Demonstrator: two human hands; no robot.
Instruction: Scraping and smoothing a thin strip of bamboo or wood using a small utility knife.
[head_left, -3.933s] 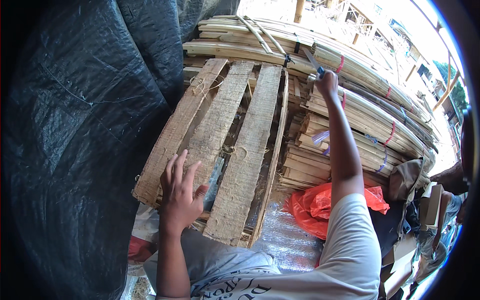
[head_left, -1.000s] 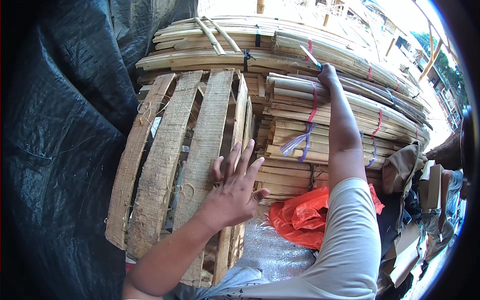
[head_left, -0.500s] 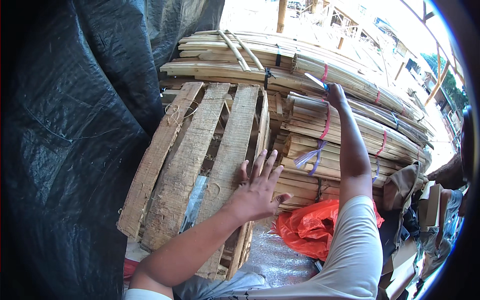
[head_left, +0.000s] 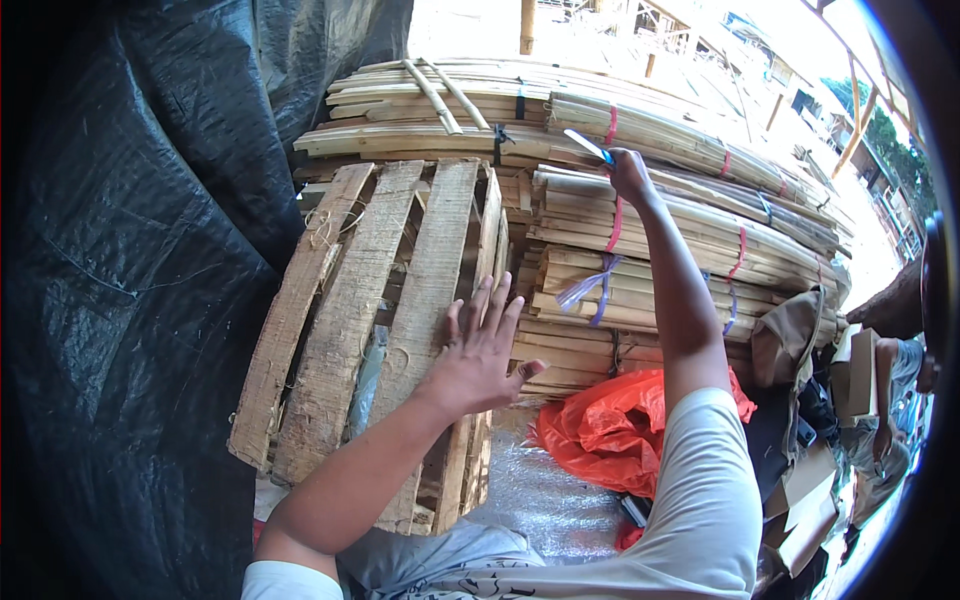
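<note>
A slatted crate of rough wood (head_left: 420, 270) stands in front of me, gaps between its boards. My left hand (head_left: 475, 345) is at the crate's right edge, fingers spread and empty; whether it touches the wood I cannot tell. Reaching far ahead, my right hand (head_left: 631, 175) grips a knife (head_left: 588, 146) with a pale blade and a bit of blue at the handle. The blade points away to the left, over bundles of thin wooden slats (head_left: 690, 215) tied with pink and purple bands.
A crumpled red-orange plastic bag (head_left: 610, 430) lies right of the crate on silvery sheeting (head_left: 540, 485). Black tarpaulin (head_left: 140, 280) hangs along the left. Two short sticks (head_left: 435, 97) rest on the far slats. Cardboard (head_left: 855, 375) and another person (head_left: 890, 400) are at the right.
Scene contents have shifted left in the view. My right hand still holds the knife out over the bundles, and my left hand stays spread by the crate's edge.
</note>
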